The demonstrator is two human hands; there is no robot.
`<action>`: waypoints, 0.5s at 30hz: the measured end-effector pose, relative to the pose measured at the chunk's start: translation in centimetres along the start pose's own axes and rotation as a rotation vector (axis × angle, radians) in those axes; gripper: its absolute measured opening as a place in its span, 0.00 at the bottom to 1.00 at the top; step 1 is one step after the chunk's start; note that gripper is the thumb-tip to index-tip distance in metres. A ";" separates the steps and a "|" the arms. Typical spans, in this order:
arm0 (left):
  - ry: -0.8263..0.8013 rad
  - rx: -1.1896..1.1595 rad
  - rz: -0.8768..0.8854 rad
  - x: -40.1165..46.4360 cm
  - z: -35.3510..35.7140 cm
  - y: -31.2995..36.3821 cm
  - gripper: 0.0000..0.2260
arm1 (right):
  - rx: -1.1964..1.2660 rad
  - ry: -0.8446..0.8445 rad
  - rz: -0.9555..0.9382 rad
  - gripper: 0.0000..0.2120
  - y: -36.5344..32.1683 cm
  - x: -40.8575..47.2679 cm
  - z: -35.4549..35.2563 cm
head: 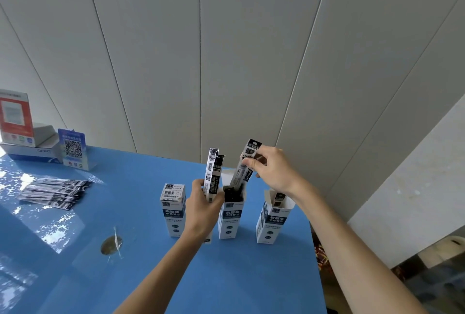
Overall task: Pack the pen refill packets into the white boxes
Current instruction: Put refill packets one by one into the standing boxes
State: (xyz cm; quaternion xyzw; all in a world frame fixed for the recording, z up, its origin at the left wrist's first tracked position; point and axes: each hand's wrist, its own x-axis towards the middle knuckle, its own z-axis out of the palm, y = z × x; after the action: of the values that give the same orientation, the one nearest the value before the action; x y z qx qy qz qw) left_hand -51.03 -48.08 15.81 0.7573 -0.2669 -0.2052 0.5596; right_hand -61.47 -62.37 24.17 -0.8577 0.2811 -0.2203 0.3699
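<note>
Three white boxes stand upright on the blue table. The left box [173, 209] is closed. The middle box [230, 220] is open and holds dark packets. The right box [273, 223] is open too, with packets inside. My right hand [273, 169] pinches a refill packet [245, 166] by its top, tilted, its lower end inside the middle box. My left hand [202, 209] grips a few upright refill packets [212, 174] just left of the middle box. A pile of loose refill packets [54, 193] lies at the table's left.
A blue QR-code stand [73, 149] and a red-and-white carton [16, 118] on a white box sit at the back left. A round patch [111, 244] marks the table. The table's right edge [315, 250] drops off beside the right box. A grey panelled wall is close behind.
</note>
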 end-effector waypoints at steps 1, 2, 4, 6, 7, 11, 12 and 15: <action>0.000 0.001 -0.001 0.0 0.0 0.0 0.10 | -0.011 -0.017 0.009 0.12 -0.1 0.0 0.0; 0.000 0.000 -0.001 0.0 0.1 0.0 0.10 | -0.023 -0.039 0.014 0.11 -0.1 0.0 0.0; -0.001 -0.008 -0.002 -0.1 0.3 0.0 0.11 | -0.051 -0.077 0.033 0.13 -0.3 -0.1 0.5; -0.001 -0.011 -0.003 -0.1 0.4 0.0 0.11 | -0.079 -0.089 0.053 0.15 -0.1 -0.3 1.4; 0.001 -0.011 -0.003 -0.2 0.4 0.0 0.11 | -0.085 -0.097 0.062 0.14 0.1 -0.4 1.9; 0.005 -0.011 0.003 -0.2 0.4 -0.2 0.11 | -0.177 -0.133 0.047 0.08 1.0 -1.0 3.0; 0.003 -0.012 0.003 -0.3 0.5 -0.2 0.11 | -0.181 -0.121 0.033 0.09 1.1 -1.1 2.9; 0.003 -0.012 0.006 -0.3 0.5 -0.3 0.10 | -0.134 -0.046 -0.014 0.12 0.7 -1.2 2.3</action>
State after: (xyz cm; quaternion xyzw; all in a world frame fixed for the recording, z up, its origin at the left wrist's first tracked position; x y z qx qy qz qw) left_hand -51.50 -48.15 15.36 0.7535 -0.2670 -0.2040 0.5651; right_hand -61.24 -60.81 22.04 -0.8873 0.2807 -0.1839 0.3163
